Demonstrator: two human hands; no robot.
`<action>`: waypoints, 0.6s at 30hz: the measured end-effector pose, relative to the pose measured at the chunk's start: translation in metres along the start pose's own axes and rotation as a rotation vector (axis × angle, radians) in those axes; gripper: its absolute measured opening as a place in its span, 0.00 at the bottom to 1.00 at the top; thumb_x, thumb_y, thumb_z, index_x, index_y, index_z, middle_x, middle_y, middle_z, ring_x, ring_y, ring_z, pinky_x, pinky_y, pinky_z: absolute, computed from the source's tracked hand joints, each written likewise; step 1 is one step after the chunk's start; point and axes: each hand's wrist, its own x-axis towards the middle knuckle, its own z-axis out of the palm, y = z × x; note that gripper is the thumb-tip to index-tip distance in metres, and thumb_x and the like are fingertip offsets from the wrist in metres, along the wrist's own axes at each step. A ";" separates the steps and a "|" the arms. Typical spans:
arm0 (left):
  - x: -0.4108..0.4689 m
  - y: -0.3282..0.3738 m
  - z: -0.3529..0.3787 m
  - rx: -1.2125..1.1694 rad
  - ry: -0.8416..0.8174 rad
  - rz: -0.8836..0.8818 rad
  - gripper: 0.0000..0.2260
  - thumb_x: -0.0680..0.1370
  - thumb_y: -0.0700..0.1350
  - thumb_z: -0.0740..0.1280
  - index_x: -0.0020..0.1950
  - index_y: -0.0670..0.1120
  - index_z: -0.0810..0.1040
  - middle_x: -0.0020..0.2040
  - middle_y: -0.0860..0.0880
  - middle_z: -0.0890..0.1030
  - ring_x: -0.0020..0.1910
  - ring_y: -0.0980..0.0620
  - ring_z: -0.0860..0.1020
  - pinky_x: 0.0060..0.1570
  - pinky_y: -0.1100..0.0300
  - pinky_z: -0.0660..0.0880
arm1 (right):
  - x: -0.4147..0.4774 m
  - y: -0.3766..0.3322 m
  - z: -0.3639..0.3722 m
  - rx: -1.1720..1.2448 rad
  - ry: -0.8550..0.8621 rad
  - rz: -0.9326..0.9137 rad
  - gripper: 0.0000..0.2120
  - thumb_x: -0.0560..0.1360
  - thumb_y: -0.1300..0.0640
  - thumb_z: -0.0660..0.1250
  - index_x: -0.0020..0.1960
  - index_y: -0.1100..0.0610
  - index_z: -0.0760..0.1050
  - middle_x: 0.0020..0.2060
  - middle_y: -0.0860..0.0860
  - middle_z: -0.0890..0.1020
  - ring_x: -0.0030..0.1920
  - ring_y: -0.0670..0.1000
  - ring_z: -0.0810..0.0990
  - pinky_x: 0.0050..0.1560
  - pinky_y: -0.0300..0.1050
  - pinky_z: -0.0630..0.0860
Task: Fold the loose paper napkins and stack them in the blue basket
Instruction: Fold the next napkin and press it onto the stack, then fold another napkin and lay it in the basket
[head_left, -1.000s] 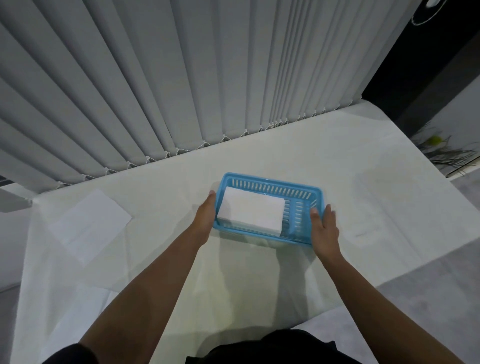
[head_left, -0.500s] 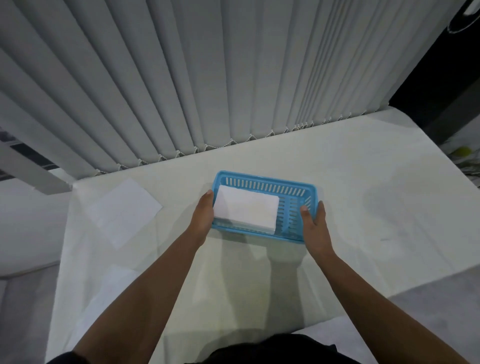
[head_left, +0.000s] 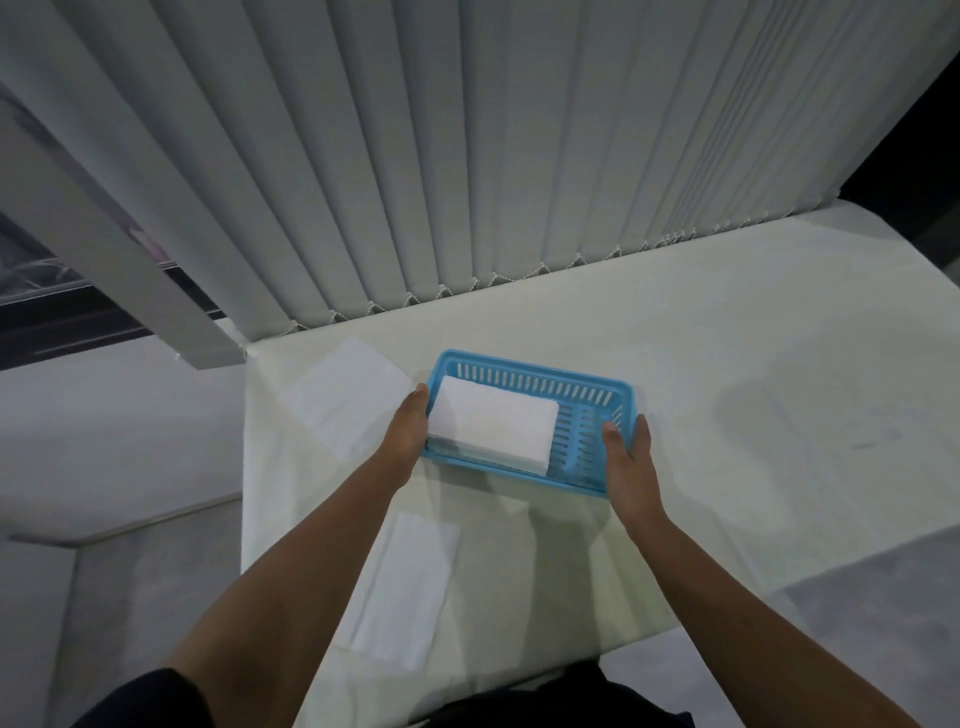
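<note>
From my feed, the fingers of my left hand (head_left: 408, 434) are hidden behind the short left wall of the blue basket (head_left: 535, 370), so I see only the back of the hand pressed flat against that wall. My right hand (head_left: 631, 462) grips the near right corner, thumb over the rim and inside, fingers spread along the outer wall; both hands are closed on the basket. The basket's near wall is partly covered by the stack of folded napkins (head_left: 493, 428), a neat white block filling its left side, the slotted floor bare on the right. The basket sits on the pale desk (head_left: 727, 364), toward its left end. One loose napkin (head_left: 345, 389) lies flat just left of the basket, its edges faint against the cloth. Another napkin (head_left: 402, 587) lies nearer me, partly under my left forearm.
</note>
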 end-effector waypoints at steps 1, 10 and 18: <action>0.001 -0.002 -0.004 0.000 -0.009 0.001 0.17 0.81 0.58 0.51 0.56 0.52 0.74 0.46 0.54 0.78 0.45 0.57 0.76 0.41 0.61 0.70 | -0.005 0.002 0.004 0.001 0.016 0.002 0.31 0.78 0.38 0.56 0.77 0.48 0.52 0.58 0.42 0.74 0.44 0.36 0.77 0.48 0.39 0.72; 0.002 -0.013 -0.022 0.023 -0.114 0.004 0.20 0.81 0.59 0.51 0.61 0.50 0.75 0.54 0.49 0.79 0.52 0.51 0.77 0.54 0.55 0.71 | -0.030 0.007 0.016 -0.057 0.100 0.045 0.35 0.78 0.37 0.56 0.78 0.51 0.48 0.75 0.51 0.64 0.71 0.54 0.67 0.69 0.49 0.63; -0.010 -0.027 -0.041 0.337 0.087 0.236 0.21 0.83 0.52 0.47 0.64 0.43 0.72 0.62 0.43 0.75 0.53 0.52 0.71 0.54 0.58 0.64 | -0.050 -0.013 0.031 -0.587 0.249 -0.241 0.30 0.79 0.48 0.61 0.76 0.59 0.58 0.76 0.58 0.60 0.72 0.63 0.58 0.73 0.58 0.57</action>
